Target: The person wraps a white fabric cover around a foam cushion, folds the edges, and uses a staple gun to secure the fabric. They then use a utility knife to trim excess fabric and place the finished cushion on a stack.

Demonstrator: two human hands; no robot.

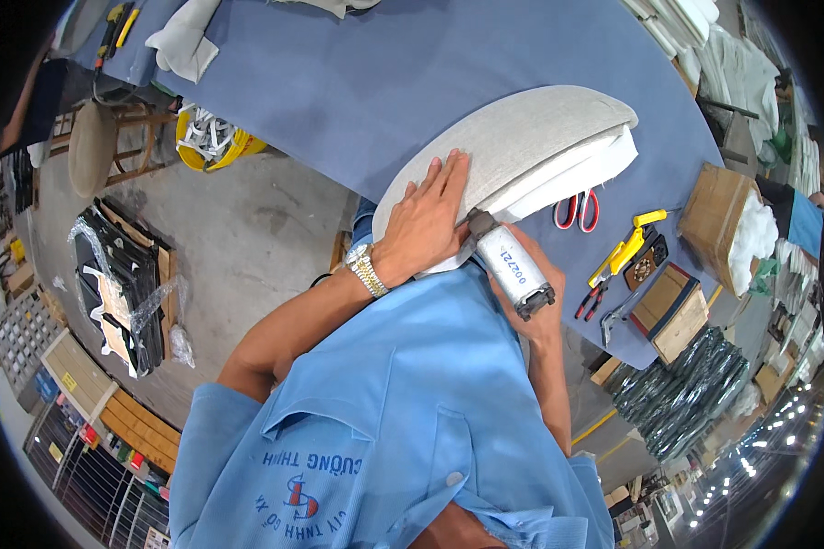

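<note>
One tool (515,268) (handle hidden) in right hand (542,322)

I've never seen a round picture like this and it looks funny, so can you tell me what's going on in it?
There's no robot here, just a person using two bare hands. There is one picture, from a camera worn on the person's head and looking down. Its very wide, round lens makes straight edges bend, so that's why it looks funny! At the bottom is the person's light blue shirt.

The left hand lies flat on a curved grey cloth-covered piece. The right hand holds a silver tool, a bit like a staple gun, beside that piece.

The piece is on a blue table. Also there are red-handled scissors, a yellow tool and a cardboard box.
</note>
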